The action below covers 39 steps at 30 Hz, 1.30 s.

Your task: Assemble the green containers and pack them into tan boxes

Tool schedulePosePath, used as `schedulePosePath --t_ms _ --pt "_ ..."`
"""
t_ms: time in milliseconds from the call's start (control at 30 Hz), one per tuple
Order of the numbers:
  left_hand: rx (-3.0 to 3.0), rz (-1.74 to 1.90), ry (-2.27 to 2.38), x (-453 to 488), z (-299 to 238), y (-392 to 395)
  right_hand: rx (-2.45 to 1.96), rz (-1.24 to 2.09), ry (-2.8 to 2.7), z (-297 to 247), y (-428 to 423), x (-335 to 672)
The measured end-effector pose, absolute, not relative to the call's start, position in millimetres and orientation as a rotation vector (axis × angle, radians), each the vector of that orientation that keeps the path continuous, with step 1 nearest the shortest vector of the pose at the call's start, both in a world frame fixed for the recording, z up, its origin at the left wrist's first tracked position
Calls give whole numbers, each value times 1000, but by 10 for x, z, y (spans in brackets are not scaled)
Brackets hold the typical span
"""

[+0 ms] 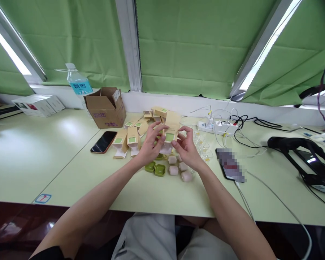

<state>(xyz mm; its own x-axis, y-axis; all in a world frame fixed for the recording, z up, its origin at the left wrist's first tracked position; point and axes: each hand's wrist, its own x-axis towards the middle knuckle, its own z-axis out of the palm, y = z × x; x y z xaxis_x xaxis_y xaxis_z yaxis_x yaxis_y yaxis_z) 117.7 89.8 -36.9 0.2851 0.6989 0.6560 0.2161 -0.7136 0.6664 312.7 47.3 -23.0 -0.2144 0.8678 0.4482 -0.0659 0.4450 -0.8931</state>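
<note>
In front of me, above the table, a small beige cardboard box [170,137] with a green square on its face is held up, its top flap raised. My left hand [151,142] grips its left side with the fingers bent inward. On the other side, my right hand [189,147] pinches it between thumb and fingers. Below lie several small green lidded cases [160,170] and several pale pink rounded pieces [173,170]. Similar beige boxes [133,137] stand to the left with flaps open, and more are piled behind. Clear plastic pieces [203,146] lie right of my right hand.
A brown carton [107,110] stands at the back left beside a water bottle [79,83]. One phone [103,142] lies left; another phone [229,165] on a cable lies right. A power strip [218,127], tangled cables and a black headset-like device [307,162] occupy the right.
</note>
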Motion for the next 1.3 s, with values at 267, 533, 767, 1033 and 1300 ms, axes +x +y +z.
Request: schedulePosePath --t_ms 267,533,767,1033,1300 --pt "2092 1267 624 982 -331 764 -645 1147 -1650 -265 291 3223" --pt "2144 1323 699 1034 -418 752 -732 1052 -1612 -381 295 3223" --pt "2214 1266 642 1036 -426 730 -782 965 -1524 -397 331 3173" --pt "2299 1007 592 992 -351 670 -769 915 -1480 -400 373 3188" --pt "2124 1177 561 1049 -430 703 -706 934 -1543 -382 301 3186"
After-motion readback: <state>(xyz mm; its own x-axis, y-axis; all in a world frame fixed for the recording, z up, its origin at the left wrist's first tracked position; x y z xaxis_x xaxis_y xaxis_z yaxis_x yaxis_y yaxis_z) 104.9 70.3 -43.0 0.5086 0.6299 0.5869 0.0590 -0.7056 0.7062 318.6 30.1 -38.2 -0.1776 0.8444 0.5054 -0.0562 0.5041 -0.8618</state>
